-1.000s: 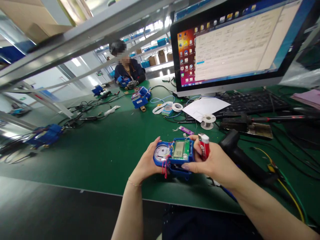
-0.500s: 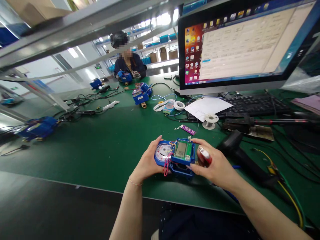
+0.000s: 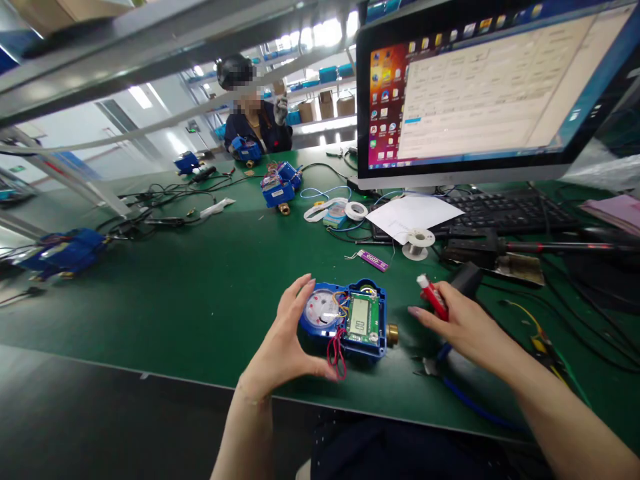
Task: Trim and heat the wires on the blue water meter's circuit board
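Observation:
A blue water meter [image 3: 345,341] lies face up on the green bench. Its lid is off, and a round dial, a green circuit board [image 3: 373,313] with a lit display, and loops of red wire [image 3: 337,353] show. A brass fitting [image 3: 393,335] sticks out on the right. My left hand [image 3: 285,337] curves loosely around the dial side, fingers and thumb spread wide, fingertips by the upper edge and thumb near the red wires. To the right of the meter, my right hand [image 3: 463,327] grips a short red stick with a white end [image 3: 433,297].
A monitor [image 3: 480,100] stands behind a keyboard [image 3: 505,210] and paper [image 3: 415,215]. Nearer are a solder spool [image 3: 419,245], a purple strip [image 3: 374,260] and a black scanner [image 3: 467,279]. More blue meters [image 3: 278,193] and cables lie farther back; a co-worker [image 3: 257,123] sits opposite.
The meter has been laid flat, and my left hand has loosened around it. My right hand has moved right, away from the meter, with the red stick. The co-worker's gloved hand has risen.

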Demonstrator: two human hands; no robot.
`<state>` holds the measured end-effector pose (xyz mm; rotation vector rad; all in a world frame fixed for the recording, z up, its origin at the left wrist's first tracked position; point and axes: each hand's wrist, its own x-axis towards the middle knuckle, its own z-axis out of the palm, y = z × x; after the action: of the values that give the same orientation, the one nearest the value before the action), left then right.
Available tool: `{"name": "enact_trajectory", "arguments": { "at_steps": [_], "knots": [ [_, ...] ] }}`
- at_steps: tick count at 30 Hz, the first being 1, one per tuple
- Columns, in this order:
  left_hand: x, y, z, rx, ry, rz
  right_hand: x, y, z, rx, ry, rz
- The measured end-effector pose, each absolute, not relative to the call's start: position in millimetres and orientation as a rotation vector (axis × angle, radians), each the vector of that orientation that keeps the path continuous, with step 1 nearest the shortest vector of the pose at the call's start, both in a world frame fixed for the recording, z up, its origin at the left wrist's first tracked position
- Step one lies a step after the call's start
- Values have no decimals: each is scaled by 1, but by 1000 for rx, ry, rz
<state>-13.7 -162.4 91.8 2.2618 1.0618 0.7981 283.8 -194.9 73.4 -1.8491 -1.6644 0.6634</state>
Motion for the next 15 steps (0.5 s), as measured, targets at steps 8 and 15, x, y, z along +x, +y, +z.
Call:
{"name": "enact_trajectory", "arguments": {
  "at_steps": [8,15],
  "knots": [
    [15,-195,75,2738,1264,1102,263,-202,71,-1488,-1890,690],
    [6,-158,20,1525,1405,1117,211,-195,39,-1210,-1685,802]
  ]
}}
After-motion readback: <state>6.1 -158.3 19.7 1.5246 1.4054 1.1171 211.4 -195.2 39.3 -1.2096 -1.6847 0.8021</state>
